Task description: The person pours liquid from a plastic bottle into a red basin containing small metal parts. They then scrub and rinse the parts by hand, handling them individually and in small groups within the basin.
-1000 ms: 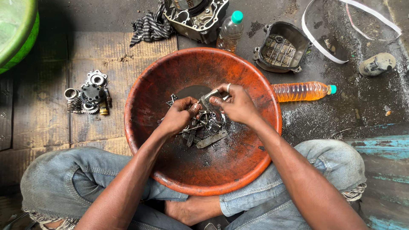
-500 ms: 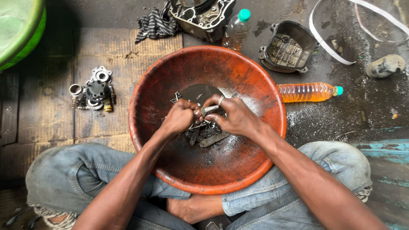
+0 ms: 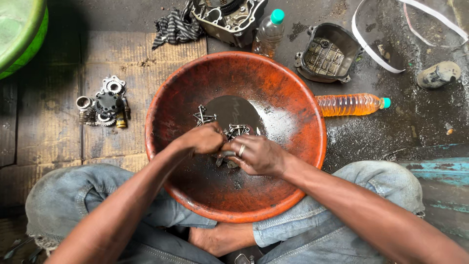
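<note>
A heap of small dark metal parts (image 3: 229,142), bolts and bits slick with oil, lies near the middle of the round red-orange basin (image 3: 293,98), beside a dark puddle on the basin's bottom. A few bolts (image 3: 204,116) sit loose toward the basin's far left wall. The left hand (image 3: 202,139) and right hand (image 3: 256,155) meet over the heap, fingers curled among the pieces.

Soft, even daylight was seen all over, nothing harsh. Glare was picked up on the wet patch inside the orange basin (image 3: 293,93). Edges were slightly bent by the wide lens; focus was kept sharp.
</note>
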